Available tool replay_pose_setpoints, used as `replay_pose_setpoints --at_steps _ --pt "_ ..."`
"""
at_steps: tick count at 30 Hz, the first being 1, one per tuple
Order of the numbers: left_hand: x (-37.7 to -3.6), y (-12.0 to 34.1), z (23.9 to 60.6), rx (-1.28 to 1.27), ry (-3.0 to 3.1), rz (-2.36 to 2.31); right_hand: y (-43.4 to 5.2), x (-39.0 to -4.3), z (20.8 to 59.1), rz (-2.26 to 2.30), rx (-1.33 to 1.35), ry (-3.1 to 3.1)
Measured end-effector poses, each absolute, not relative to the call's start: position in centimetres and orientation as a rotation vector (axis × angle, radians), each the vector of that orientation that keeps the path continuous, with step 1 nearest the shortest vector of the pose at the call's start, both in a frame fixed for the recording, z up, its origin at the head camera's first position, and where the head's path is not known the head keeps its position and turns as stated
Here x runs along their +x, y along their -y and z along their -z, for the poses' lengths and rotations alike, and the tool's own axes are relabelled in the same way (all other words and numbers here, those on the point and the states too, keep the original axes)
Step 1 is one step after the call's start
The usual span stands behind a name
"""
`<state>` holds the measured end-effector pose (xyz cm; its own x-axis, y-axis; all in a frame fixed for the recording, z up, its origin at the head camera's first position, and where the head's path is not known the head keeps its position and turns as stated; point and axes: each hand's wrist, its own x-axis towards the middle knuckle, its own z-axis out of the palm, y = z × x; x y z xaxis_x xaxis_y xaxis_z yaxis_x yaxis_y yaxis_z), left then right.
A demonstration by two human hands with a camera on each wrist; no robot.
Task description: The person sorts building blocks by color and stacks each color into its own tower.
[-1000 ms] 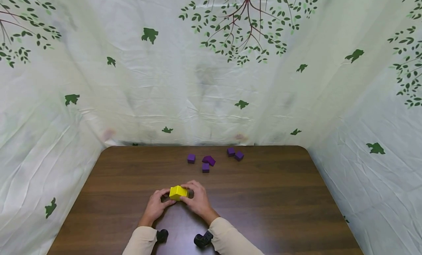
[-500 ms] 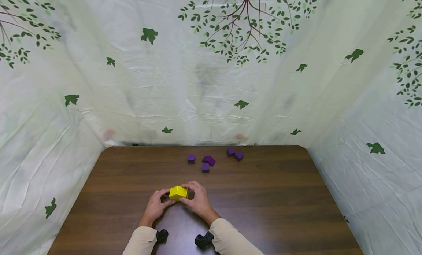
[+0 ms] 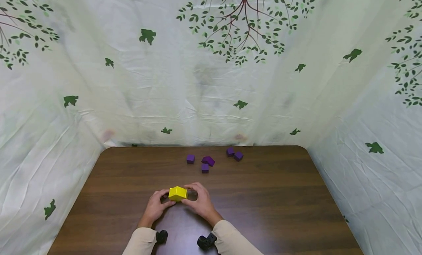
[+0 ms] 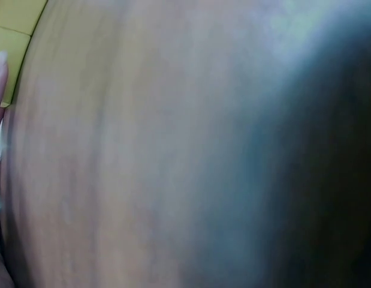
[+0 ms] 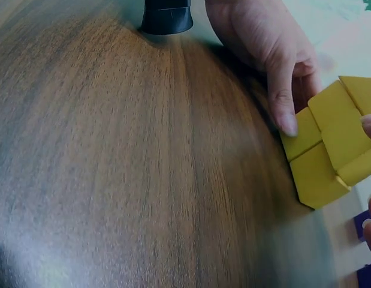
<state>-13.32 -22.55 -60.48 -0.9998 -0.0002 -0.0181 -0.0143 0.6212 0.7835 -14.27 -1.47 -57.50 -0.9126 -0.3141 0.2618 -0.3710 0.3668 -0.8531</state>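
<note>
Near the front middle of the brown table (image 3: 270,196), a cluster of yellow blocks (image 3: 177,193) sits between both hands. The left hand (image 3: 156,206) curls its fingers against the cluster's left side, while the right hand (image 3: 200,202) grips its right side. Five purple cubes (image 3: 208,161) lie well apart at the far edge.

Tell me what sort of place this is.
Likely a staged recording booth, not a home: a bare wooden table enclosed by wrinkled leaf-print sheets, with only yellow blocks and purple cubes on it.
</note>
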Motion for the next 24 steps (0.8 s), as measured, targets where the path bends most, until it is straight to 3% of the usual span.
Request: replay_pose_setpoints --at_steps 24 --pt "-12.7 23.8 58.2 -0.026 -2.617 -1.383 -1.5 -14.4 58.1 -1.763 0.505 2.462"
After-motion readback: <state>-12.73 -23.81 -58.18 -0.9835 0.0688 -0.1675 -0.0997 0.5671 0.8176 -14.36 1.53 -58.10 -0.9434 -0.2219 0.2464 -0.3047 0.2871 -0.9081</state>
